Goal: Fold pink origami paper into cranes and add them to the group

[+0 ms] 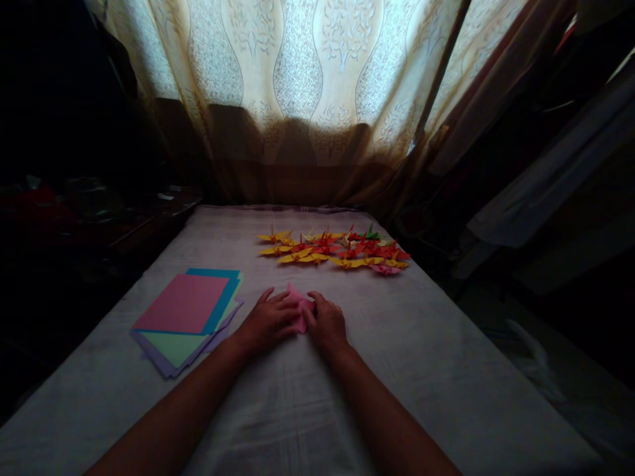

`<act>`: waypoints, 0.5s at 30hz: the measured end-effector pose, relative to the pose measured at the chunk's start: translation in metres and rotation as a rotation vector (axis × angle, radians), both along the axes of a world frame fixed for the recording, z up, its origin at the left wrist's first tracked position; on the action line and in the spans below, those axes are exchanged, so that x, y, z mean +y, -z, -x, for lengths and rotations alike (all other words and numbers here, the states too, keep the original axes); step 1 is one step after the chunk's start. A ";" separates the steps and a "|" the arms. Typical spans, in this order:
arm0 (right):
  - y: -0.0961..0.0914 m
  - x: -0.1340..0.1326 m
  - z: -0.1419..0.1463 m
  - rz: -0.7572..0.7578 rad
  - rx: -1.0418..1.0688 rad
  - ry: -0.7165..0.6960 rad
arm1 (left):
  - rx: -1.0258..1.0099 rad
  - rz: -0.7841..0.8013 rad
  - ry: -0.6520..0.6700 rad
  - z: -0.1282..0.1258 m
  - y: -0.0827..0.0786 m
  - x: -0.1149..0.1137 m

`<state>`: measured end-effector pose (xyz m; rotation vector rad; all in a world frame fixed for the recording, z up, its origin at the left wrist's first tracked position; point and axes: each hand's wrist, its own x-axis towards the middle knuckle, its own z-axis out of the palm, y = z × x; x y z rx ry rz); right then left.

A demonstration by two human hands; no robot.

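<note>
A small piece of pink origami paper [300, 324], partly folded, lies on the cloth-covered table between my hands. My left hand [270, 321] rests over its left side, fingers stretched out and somewhat spread, pressing it down. At its right edge my right hand [326, 324] has its thumb and bent fingers closed on the paper. The fingers cover much of the folded shape, so its exact form is hidden.
To the left is a stack of coloured square sheets [183, 303], pink on top. Several folded paper cranes [302, 255], yellow, red, green and pink, stand in rows toward the back right. A patterned curtain [297, 79] hangs behind the table [397, 370].
</note>
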<state>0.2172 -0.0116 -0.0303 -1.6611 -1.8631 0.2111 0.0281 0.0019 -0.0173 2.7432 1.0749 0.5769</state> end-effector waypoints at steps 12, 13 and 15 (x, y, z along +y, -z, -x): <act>0.005 0.001 -0.012 -0.081 0.126 -0.120 | -0.128 0.095 -0.121 -0.004 -0.006 -0.005; 0.006 0.001 -0.012 -0.084 0.144 -0.126 | -0.137 0.110 -0.143 -0.005 -0.007 -0.005; 0.006 0.001 -0.013 -0.088 0.169 -0.137 | -0.156 0.141 -0.190 -0.007 -0.008 -0.006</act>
